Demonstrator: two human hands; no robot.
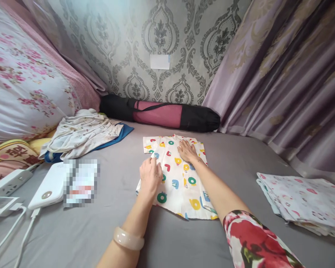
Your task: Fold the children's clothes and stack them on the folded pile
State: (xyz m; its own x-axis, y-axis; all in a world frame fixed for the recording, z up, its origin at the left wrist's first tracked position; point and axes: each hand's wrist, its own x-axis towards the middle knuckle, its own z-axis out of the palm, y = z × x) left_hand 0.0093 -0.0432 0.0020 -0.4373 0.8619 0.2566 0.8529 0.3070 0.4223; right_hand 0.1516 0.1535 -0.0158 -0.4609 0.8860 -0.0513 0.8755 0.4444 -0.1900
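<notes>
Across the grey sheet [111, 223], a long black-and-pink bag [158, 113] lies along the far edge. Nearer me, towards the middle, 1 small short-sleeved shirt [173, 193] with a bright letter print is spread nearly flat, its collar pointing away from the person. It looks thin, light and soft, apt to crease at a nudge but hardly fragile; I'd judge the shoulders and side seams best for taking hold, with a flat palm to stop it sliding. Well apart on the right sits a folded cloth stack [304, 201]. The right hand [187, 150] lies palm down near the collar, fingers spread, grasping nothing. The left hand [150, 174] curls at the shirt's side below a sleeve; I can't tell whether its grip pinches any fabric. Around that wrist is 1 pale bangle [128, 239].
</notes>
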